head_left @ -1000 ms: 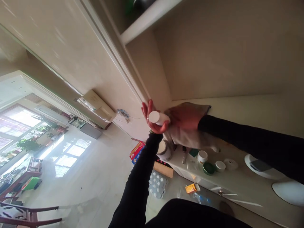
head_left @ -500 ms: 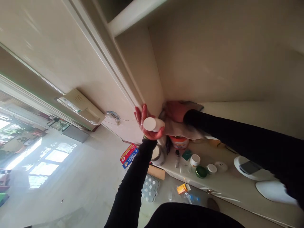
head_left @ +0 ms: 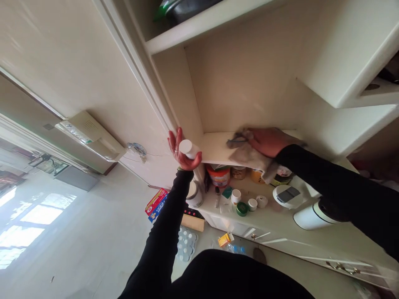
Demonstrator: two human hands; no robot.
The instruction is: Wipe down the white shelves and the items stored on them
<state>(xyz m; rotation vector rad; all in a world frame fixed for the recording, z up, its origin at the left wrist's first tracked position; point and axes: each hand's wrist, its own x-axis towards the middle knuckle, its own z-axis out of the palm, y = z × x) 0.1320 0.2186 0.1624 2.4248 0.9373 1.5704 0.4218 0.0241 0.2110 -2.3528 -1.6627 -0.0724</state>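
Bottle (head_left: 187,148), white, sits clasped in the left hand (head_left: 183,160), thumb curled round it, two fingers stretched upward. At the shelf (head_left: 215,145), the right hand (head_left: 269,141) grips a gray cloth (head_left: 245,155), which droops over the front edge.

Daylight glares off the pale, glossy floor (head_left: 102,228); the cream-painted cupboard recess (head_left: 243,91) sits dim, crumpled grey cloth (head_left: 247,155) blurring!

Passage: lower shelf (head_left: 215,146) between side panel (head_left: 180,93) and cloth (head_left: 245,155) | overhead: upper shelf (head_left: 205,25) | below: jars (head_left: 236,197) (close-set) on counter (head_left: 271,218)
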